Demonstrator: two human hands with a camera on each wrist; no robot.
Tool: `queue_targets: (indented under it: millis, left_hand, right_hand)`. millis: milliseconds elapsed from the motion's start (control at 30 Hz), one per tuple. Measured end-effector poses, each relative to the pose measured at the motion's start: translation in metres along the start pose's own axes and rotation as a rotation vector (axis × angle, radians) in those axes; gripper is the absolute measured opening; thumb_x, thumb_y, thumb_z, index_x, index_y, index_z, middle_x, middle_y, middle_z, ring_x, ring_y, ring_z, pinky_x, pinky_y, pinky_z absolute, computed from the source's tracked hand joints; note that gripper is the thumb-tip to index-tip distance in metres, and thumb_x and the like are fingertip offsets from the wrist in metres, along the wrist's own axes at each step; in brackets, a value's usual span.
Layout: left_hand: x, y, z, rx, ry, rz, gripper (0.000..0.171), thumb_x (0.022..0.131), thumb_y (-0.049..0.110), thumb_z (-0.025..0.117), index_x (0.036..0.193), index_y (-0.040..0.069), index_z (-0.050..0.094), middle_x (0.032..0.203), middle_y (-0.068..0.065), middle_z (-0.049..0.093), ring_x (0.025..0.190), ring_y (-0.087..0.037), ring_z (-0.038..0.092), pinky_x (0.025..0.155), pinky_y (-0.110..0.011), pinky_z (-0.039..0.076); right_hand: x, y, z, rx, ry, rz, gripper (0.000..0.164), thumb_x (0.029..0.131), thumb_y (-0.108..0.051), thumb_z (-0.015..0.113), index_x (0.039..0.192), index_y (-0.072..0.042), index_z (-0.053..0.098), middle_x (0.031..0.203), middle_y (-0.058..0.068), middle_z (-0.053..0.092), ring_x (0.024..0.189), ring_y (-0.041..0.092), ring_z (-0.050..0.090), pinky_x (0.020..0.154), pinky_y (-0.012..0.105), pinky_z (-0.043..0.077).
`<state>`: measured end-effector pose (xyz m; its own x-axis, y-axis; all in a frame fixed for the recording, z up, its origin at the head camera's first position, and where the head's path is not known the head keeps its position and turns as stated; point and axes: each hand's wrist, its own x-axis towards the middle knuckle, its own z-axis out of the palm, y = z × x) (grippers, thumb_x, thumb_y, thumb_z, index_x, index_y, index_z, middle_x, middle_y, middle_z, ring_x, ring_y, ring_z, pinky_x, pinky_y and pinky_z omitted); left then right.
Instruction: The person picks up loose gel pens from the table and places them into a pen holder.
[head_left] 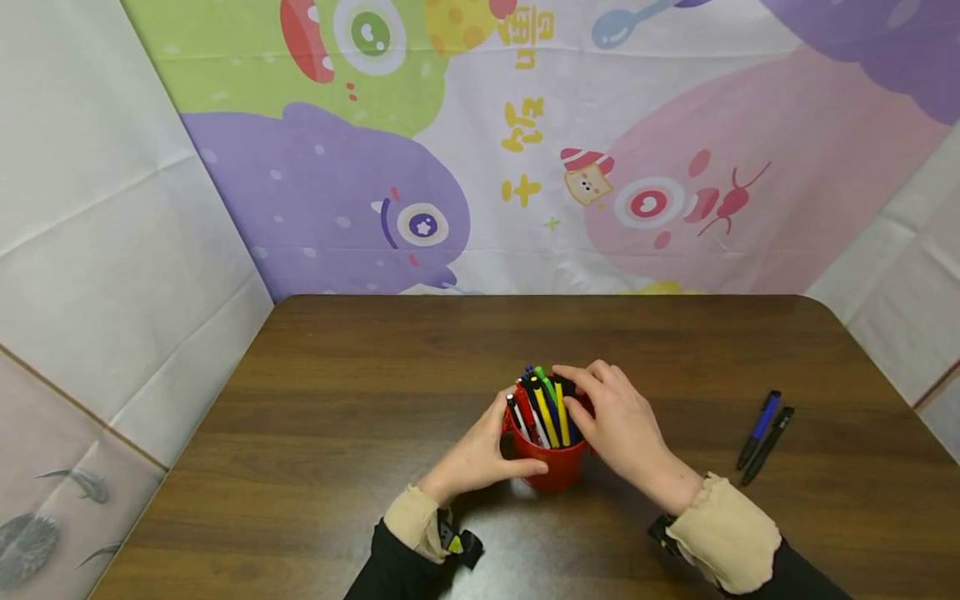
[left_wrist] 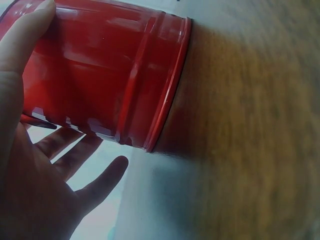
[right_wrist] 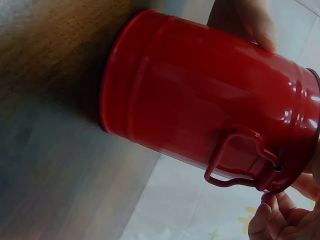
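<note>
A red metal bucket (head_left: 556,468) stands on the table, packed with upright pens (head_left: 542,408) in red, yellow, white, green and black. My left hand (head_left: 480,446) holds it from the left, thumb across the front and fingers round the far side. In the left wrist view the little finger (left_wrist: 107,180) sticks out away from the wall. On the right, my right hand (head_left: 618,417) reaches over the rim, index finger and thumb among the pen tops beside a yellow pen (head_left: 562,417). I cannot tell whether it pinches a pen. A wire handle (right_wrist: 212,167) hangs on the bucket's side.
A blue and black pen (head_left: 759,429) and a black pen (head_left: 768,446) lie side by side on the table's right. The brown wooden table (head_left: 375,358) ends at a cartoon-printed cloth (head_left: 510,250) behind; white cloth hangs on both sides.
</note>
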<state>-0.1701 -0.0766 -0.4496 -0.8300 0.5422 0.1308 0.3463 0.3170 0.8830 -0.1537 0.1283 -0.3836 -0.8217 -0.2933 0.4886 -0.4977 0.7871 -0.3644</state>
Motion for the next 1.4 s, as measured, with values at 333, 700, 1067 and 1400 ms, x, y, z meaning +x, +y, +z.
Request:
queue_targets:
  millis: [333, 700, 1067, 1400]
  left_hand:
    - [-0.007, 0.037, -0.009, -0.012, -0.017, 0.012, 0.084, 0.076, 0.027, 0.072, 0.141, 0.011, 0.021, 0.131, -0.006, 0.041, 0.113, -0.013, 0.045, 0.097, -0.036, 0.04]
    - [-0.007, 0.037, -0.009, -0.021, -0.009, 0.033, 0.086, 0.075, 0.027, 0.073, 0.142, 0.011, 0.021, 0.134, -0.007, 0.04, 0.116, -0.014, 0.044, 0.099, -0.038, 0.038]
    - [-0.008, 0.039, -0.009, -0.003, -0.012, 0.004, 0.086, 0.075, 0.027, 0.073, 0.142, 0.01, 0.022, 0.135, -0.007, 0.038, 0.118, -0.014, 0.042, 0.1, -0.038, 0.037]
    - [0.0, 0.005, -0.002, 0.008, 0.007, 0.027, 0.091, 0.072, 0.037, 0.074, 0.143, 0.022, 0.019, 0.136, 0.0, 0.037, 0.118, -0.012, 0.04, 0.1, -0.038, 0.036]
  right_hand:
    - [-0.003, 0.0, 0.0, 0.003, -0.013, 0.011, 0.041, 0.083, -0.015, 0.065, 0.123, -0.016, 0.058, 0.087, -0.002, 0.051, 0.073, 0.011, 0.04, 0.055, 0.026, 0.044]
    - [-0.004, 0.014, -0.005, 0.086, 0.106, 0.062, 0.051, 0.084, -0.015, 0.063, 0.131, -0.008, 0.046, 0.105, 0.011, 0.047, 0.07, 0.012, 0.049, 0.05, 0.028, 0.044]
    - [-0.002, 0.067, -0.031, 0.053, 0.13, 0.246, 0.022, 0.088, -0.017, 0.057, 0.108, -0.007, 0.06, 0.089, 0.006, 0.058, 0.069, 0.016, 0.053, 0.057, 0.035, 0.043]
    - [-0.007, 0.131, -0.065, -0.067, 0.027, 0.462, 0.033, 0.089, -0.021, 0.052, 0.112, 0.003, 0.054, 0.097, 0.02, 0.061, 0.078, 0.034, 0.058, 0.062, 0.049, 0.045]
